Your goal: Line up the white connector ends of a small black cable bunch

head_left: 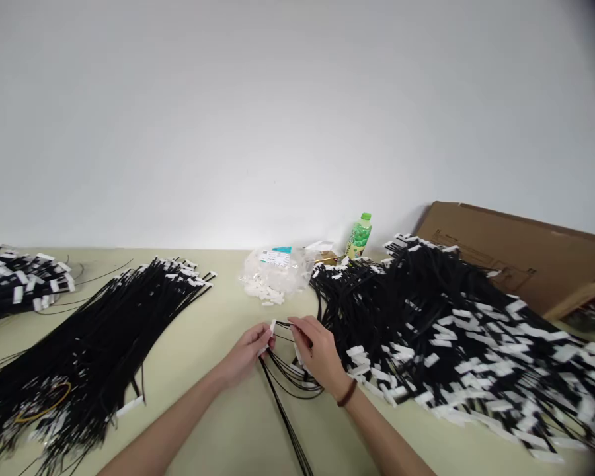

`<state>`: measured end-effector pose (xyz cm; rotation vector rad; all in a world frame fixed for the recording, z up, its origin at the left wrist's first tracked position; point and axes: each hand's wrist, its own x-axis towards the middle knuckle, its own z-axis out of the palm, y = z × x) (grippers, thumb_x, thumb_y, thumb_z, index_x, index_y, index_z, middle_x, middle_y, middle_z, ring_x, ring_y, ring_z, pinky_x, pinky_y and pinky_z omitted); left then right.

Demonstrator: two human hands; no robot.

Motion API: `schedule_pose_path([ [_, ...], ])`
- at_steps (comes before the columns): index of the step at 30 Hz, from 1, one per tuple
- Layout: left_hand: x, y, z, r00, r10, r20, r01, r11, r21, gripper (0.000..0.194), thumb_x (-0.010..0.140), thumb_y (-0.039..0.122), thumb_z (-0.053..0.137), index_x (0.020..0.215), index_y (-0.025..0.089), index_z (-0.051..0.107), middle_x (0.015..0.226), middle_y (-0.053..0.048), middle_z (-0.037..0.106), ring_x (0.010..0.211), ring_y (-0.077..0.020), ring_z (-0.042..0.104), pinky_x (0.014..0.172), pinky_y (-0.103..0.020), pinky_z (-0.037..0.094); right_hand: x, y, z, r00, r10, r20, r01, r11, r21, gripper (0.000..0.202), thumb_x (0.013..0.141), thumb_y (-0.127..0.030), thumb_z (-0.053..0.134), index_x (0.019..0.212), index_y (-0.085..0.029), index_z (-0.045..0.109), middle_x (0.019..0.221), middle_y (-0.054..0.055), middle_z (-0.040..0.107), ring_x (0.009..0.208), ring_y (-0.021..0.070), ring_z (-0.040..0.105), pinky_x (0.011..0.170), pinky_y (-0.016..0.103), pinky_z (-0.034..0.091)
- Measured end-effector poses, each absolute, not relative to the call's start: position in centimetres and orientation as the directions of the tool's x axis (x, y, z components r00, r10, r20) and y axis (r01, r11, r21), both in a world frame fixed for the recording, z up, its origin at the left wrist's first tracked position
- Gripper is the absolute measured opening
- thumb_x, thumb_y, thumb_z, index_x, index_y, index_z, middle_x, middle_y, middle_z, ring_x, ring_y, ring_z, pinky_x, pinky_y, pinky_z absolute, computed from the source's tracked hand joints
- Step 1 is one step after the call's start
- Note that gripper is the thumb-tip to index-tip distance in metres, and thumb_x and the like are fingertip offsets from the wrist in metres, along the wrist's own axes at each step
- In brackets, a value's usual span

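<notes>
Near the bench's front edge, the left hand (248,354) pinched a white connector (272,326) while the right hand (320,354) gripped black wires (287,370); those loose loops could probably snag the neighbouring wire pile (451,330).

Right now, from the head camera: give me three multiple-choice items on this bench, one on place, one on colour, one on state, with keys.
1. Where does the green bottle stand?
A. by the wall, behind the right cable pile
B. on the cardboard
C. beside the left wrist

2. What colour is the connector at the left hand?
A. red
B. white
C. yellow

3. How is the right hand occupied?
A. flat on the table
B. fingers pinching thin black wires
C. gripping the bottle

Key: 1 A, the bottle stands at the table's far edge; 2 B, the connector shows white against the hand; 3 B, the wires run from its fingers.
</notes>
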<state>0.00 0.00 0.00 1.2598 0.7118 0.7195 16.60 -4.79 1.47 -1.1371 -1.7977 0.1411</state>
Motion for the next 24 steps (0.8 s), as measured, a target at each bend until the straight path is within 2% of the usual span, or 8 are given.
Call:
schedule_pose_path([
  [3,0.0,0.0,0.1,0.584,0.806,-0.096,-0.08,0.175,0.981,0.032,0.075,0.048,0.051,0.074,0.016,0.049,0.067,0.001,0.045,0.062,-0.0102,0.038,0.054,-0.021,0.027,16.4,-5.1,1.5,-0.198,0.721,0.665,0.676,0.591,-0.44,0.022,0.087,-0.015,0.038,0.103,-0.017,0.053,0.085,0.006,0.055,0.08,0.017,0.048,0.073,0.032,0.044],
  [7,0.1,0.0,0.2,0.577,0.809,-0.115,-0.093,0.206,0.974,0.032,0.074,0.048,0.052,0.073,0.016,0.049,0.067,0.001,0.046,0.062,-0.0101,0.039,0.054,-0.021,0.027,16.7,-5.0,1.3,-0.247,0.7,0.67,0.716,0.598,-0.36,0.021,0.085,-0.013,0.042,0.102,-0.016,0.053,0.088,0.007,0.054,0.082,0.0185,0.046,0.074,0.035,0.044],
  [16,0.0,0.3,0.1,0.544,0.827,-0.146,-0.156,0.271,0.95,0.03,0.073,0.045,0.056,0.072,0.016,0.049,0.069,0.001,0.047,0.062,-0.0094,0.04,0.054,-0.021,0.026,18.2,-4.7,1.3,-0.258,0.711,0.655,0.771,0.56,-0.303,0.015,0.082,-0.017,0.052,0.096,-0.018,0.057,0.09,0.007,0.054,0.085,0.0198,0.045,0.074,0.036,0.044],
  [20,-0.1,0.4,0.0,0.538,0.83,-0.148,-0.193,0.292,0.937,0.027,0.073,0.041,0.056,0.072,0.016,0.049,0.068,0.002,0.047,0.061,-0.0089,0.04,0.054,-0.021,0.026,18.7,-4.7,1.3,-0.217,0.712,0.668,0.784,0.535,-0.315,0.014,0.082,-0.014,0.049,0.092,-0.019,0.058,0.09,0.006,0.054,0.085,0.0193,0.045,0.074,0.036,0.044],
  [24,-0.2,0.5,-0.1,0.532,0.835,-0.141,-0.227,0.301,0.926,0.025,0.074,0.04,0.057,0.072,0.016,0.05,0.068,0.001,0.047,0.062,-0.0087,0.041,0.053,-0.022,0.025,19.0,-4.7,1.3,-0.192,0.712,0.676,0.8,0.512,-0.312,0.02,0.081,-0.01,0.047,0.098,-0.018,0.056,0.093,0.008,0.053,0.088,0.02,0.046,0.076,0.037,0.044],
])
